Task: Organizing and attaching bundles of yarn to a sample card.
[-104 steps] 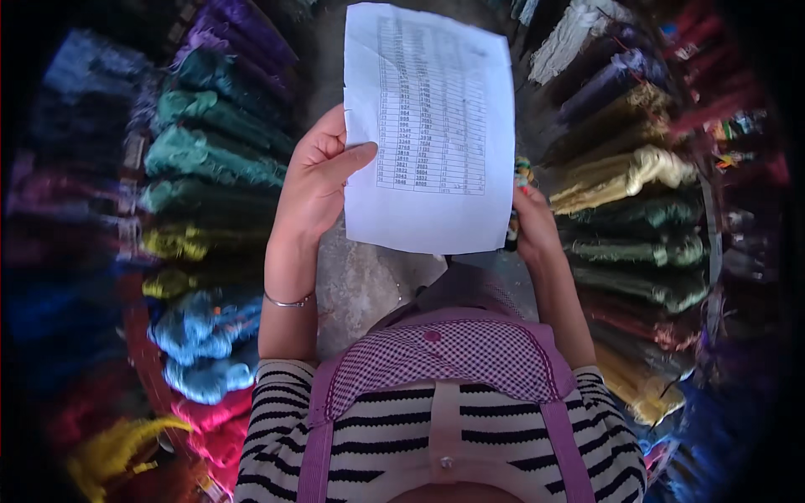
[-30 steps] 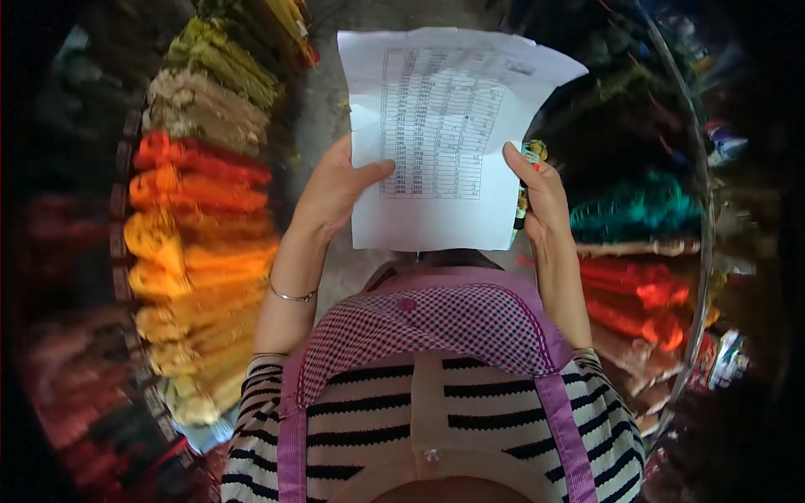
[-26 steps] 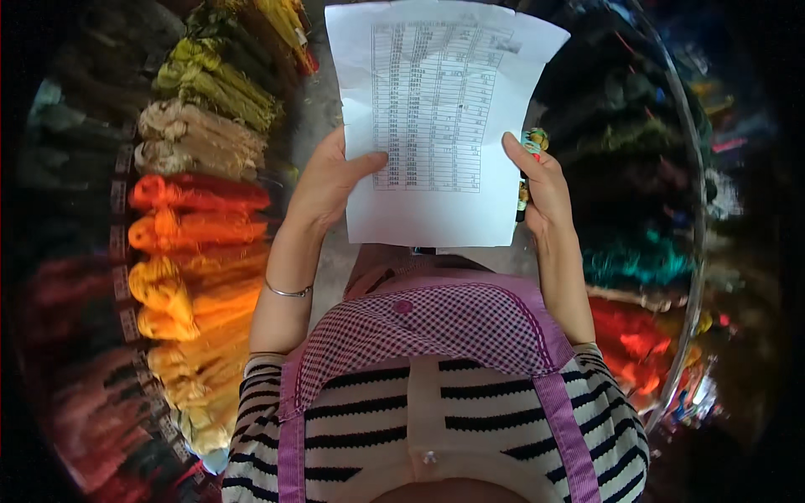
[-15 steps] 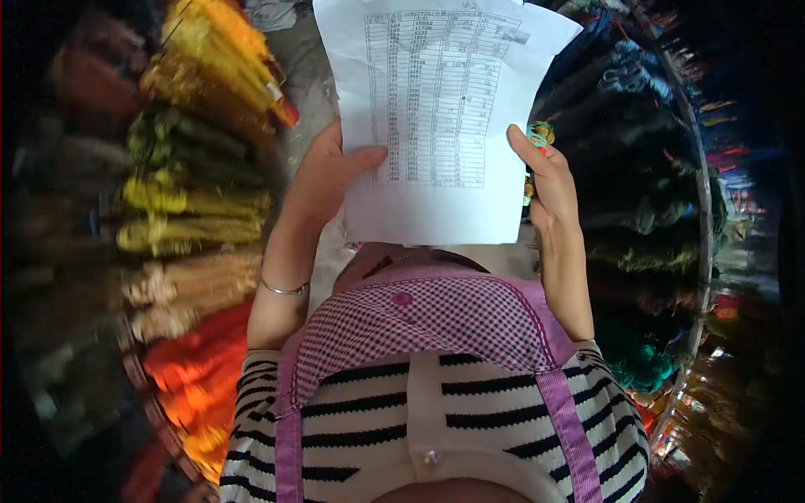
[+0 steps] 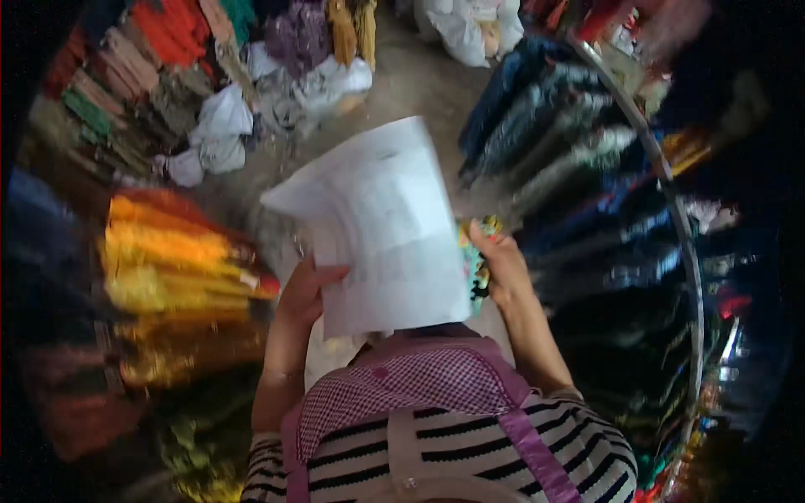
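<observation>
From the head camera I look down on a white sheet of paper [image 5: 381,230], held up in front of the chest and blurred by motion, its print too smeared to make out. My left hand [image 5: 303,289] grips the sheet's lower left edge, fingers curled onto it. My right hand [image 5: 501,267] holds the right edge and also clasps a small bundle of green and yellow thread skeins [image 5: 474,260] against the paper.

Below the sheet I see a pink-checked apron bib [image 5: 402,398] over a black-and-white striped top [image 5: 470,457].

To the left, hanging bundles of orange and yellow thread [image 5: 180,251] crowd together — darker red and green ones lie below them, too dim to tell apart. To the right, blue and grey skeins [image 5: 545,142] hang from a curved metal rack rail [image 5: 683,243]. At the upper left, white plastic bags [image 5: 222,126] sit on the grey concrete floor [image 5: 419,80] beside red, purple and mustard bundles.
</observation>
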Action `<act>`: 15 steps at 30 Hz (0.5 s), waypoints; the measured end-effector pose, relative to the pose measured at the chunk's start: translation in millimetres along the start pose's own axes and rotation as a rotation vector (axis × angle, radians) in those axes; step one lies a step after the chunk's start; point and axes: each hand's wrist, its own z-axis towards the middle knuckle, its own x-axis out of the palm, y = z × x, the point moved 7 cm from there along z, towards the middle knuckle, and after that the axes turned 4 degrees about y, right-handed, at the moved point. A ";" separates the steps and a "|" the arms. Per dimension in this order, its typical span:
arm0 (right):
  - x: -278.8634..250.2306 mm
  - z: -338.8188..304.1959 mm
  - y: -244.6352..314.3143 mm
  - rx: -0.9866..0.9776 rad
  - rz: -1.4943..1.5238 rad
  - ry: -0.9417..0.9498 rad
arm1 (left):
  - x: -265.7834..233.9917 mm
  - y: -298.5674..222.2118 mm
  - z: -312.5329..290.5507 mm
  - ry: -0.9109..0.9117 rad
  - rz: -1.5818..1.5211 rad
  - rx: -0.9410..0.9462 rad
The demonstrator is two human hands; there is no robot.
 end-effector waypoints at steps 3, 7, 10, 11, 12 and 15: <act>14.1 71.1 14.0 -0.028 0.013 -0.019 | -52.6 54.4 25.6 -0.076 -0.180 -0.222; 39.2 165.8 61.6 -0.055 -0.039 -0.012 | -113.7 110.1 68.6 -0.457 -0.767 -0.511; 50.6 223.2 98.6 -0.084 -0.004 -0.033 | -147.6 140.3 128.2 -0.368 -0.753 -0.407; 48.8 236.8 110.9 -0.103 0.003 -0.050 | -149.3 149.2 121.5 -0.316 -0.720 -0.352; 48.4 253.7 124.4 -0.129 0.018 -0.068 | -157.5 140.3 147.2 -0.325 -0.581 -0.349; 36.0 312.5 154.0 -0.159 0.036 -0.122 | -207.3 218.3 215.9 -0.580 -0.837 -0.653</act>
